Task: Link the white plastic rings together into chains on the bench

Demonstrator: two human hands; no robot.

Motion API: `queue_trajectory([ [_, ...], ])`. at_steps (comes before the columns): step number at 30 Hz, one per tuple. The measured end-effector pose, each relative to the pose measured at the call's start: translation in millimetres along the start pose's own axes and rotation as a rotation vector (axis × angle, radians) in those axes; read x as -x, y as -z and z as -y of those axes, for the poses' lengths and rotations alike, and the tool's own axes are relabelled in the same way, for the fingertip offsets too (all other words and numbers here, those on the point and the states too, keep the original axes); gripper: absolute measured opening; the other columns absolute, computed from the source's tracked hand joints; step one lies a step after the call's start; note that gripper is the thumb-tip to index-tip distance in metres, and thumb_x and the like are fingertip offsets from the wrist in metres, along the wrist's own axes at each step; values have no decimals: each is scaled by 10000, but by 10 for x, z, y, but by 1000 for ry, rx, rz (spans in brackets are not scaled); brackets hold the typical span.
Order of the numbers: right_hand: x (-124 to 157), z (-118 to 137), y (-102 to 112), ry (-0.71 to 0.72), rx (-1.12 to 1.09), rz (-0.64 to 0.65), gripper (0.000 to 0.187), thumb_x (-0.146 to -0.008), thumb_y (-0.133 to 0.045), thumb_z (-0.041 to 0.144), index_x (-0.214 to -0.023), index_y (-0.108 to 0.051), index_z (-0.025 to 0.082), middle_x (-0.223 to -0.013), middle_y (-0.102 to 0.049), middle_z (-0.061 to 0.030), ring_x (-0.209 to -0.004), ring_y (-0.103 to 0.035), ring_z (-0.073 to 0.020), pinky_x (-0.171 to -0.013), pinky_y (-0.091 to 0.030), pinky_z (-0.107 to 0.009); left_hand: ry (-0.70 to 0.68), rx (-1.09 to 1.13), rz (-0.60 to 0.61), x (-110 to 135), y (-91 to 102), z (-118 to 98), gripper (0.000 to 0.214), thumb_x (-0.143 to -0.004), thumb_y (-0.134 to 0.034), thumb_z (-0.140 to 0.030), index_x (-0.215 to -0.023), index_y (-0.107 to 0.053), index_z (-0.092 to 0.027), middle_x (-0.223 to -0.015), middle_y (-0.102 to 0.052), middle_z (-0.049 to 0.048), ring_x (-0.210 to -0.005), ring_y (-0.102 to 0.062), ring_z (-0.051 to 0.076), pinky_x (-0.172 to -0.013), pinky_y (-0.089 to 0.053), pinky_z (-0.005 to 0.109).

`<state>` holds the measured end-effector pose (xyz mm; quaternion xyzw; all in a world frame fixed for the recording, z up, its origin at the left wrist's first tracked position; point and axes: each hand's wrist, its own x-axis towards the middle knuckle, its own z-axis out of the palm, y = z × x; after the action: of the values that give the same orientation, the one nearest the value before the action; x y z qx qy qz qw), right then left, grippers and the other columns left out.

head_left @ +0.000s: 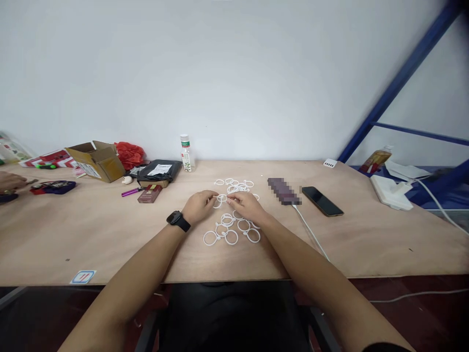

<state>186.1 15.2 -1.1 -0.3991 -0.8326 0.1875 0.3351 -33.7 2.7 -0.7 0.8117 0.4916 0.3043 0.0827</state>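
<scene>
My left hand (200, 205), wearing a black watch (178, 220) on its wrist, pinches one side of a white ring (222, 198) that has a small tab. From the opposite side, the fingertips of my right hand (247, 205) are closed on the same ring, which is low over the table. Another ring shows just under it; whether the two are linked I cannot tell. Several loose white rings (224, 236) lie nearer to me, some overlapping. A heap of more rings (238, 187) lies beyond my right hand, which partly hides it.
On the wooden table (120, 244) to the right lie a phone (322, 201), a blurred-out dark device (283, 191) with a white cable, and a power strip (391, 192). Leftward are a bottle (186, 154), a black parcel (160, 170), a small maroon box (150, 193), an open carton (95, 161) and another person's hand (10, 182).
</scene>
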Motion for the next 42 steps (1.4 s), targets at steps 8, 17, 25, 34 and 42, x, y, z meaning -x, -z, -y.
queue_trajectory([
  [8, 18, 37, -79, -19, -99, 31, 166, -880, -520, 232, -869, -681, 191, -769, -668, 7, -718, -567, -127, -670, -378, -232, -138, 26, 5, 15, -33, -137, 249, -907, -546, -373, -893, -707, -184, -779, -690, 28, -663, -579, 128, -639, -417, 249],
  [17, 12, 40, -78, -25, -121, 51, 177, -810, -528, 172, -879, -690, 194, -758, -671, 11, -712, -572, -127, -668, -395, -220, -128, 24, 25, 30, -35, -167, 273, -901, -544, -395, -827, -695, -180, -736, -668, 17, -644, -564, 122, -621, -399, 238],
  [25, 6, 5, -86, -12, -83, 63, 205, -715, -530, 120, -795, -704, 193, -688, -649, 24, -656, -553, -120, -646, -387, -216, -153, 20, 106, 27, -85, -203, 272, -886, -548, -399, -790, -673, -178, -706, -649, 23, -647, -559, 127, -628, -396, 243],
  [34, -15, -11, -78, 15, -108, 48, 210, -699, -518, 102, -752, -702, 188, -683, -661, 26, -657, -571, -120, -650, -403, -218, -158, 76, 84, 28, -119, -209, 201, -860, -569, -329, -755, -634, -171, -681, -618, 3, -612, -527, 106, -598, -374, 226],
  [42, -20, -13, -37, 41, -100, -14, 289, -786, -518, 112, -971, -717, 210, -911, -718, -14, -808, -622, -149, -790, -453, -266, -77, 49, 31, 8, -124, -206, 200, -860, -566, -339, -781, -650, -175, -714, -658, 17, -634, -557, 121, -621, -407, 238],
])
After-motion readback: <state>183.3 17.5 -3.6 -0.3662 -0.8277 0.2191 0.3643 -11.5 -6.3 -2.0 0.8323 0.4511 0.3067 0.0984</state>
